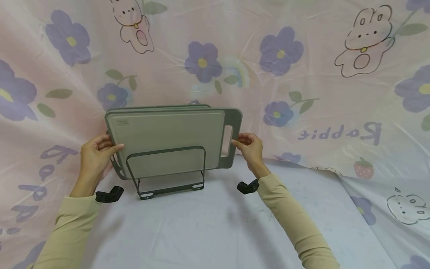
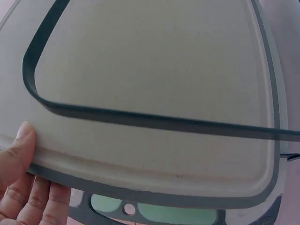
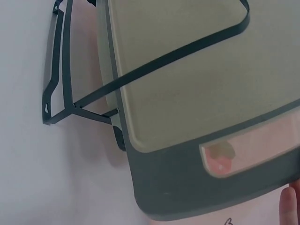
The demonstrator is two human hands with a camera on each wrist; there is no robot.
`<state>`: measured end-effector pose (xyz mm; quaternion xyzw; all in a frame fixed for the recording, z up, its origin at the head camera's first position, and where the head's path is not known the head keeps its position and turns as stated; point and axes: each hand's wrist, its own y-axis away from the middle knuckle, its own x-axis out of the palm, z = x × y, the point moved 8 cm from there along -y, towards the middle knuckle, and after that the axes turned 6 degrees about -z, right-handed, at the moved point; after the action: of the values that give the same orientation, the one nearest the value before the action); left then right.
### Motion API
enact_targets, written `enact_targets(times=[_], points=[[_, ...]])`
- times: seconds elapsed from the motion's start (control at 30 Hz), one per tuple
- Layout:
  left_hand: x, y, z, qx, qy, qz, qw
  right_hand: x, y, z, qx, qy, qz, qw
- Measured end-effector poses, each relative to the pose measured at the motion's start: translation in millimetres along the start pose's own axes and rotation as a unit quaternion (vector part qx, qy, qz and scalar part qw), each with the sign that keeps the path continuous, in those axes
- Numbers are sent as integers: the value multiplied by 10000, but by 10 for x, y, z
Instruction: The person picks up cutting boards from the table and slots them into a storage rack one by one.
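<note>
A beige cutting board (image 1: 168, 138) with a dark grey rim and a slotted handle stands on edge in a dark metal rack (image 1: 166, 150). My left hand (image 1: 94, 151) pinches its left edge, thumb on the front face and fingers behind, as the left wrist view also shows. At the handle end on the right, my right hand (image 1: 250, 147) pinches the board's outer edge. Another board (image 1: 201, 106) shows behind it as a greenish strip along the top. In the right wrist view only a bit of the right hand's fingers (image 3: 288, 206) appears at the corner.
The rack's feet rest on a white-covered table (image 1: 208, 224). Close behind the boards hangs a pink curtain (image 1: 228, 22) printed with flowers and rabbits. A black wrist-worn device (image 1: 110, 194) sits by the left cuff, and another black device (image 1: 248, 186) by the right cuff.
</note>
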<state>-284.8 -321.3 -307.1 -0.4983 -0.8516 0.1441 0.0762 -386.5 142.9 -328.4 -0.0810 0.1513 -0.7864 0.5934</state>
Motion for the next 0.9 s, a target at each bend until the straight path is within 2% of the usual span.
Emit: enact_targets(times=[0.2,0.37,0.63,0.9], points=[[-72,11,70,-181,720,-172,9971,84,45,-6,-86,-96,98,9999],[-128,8,116,-267,1039,-286,9938,149,74,-52,35,-91,133,9999],[-242,30,164,-550,1201,-376,9905,254,112,-74,83,-111,176,9997],[-303,50,200,-677,1473,-401,9860,336,136,-113,78,-246,256,9993]])
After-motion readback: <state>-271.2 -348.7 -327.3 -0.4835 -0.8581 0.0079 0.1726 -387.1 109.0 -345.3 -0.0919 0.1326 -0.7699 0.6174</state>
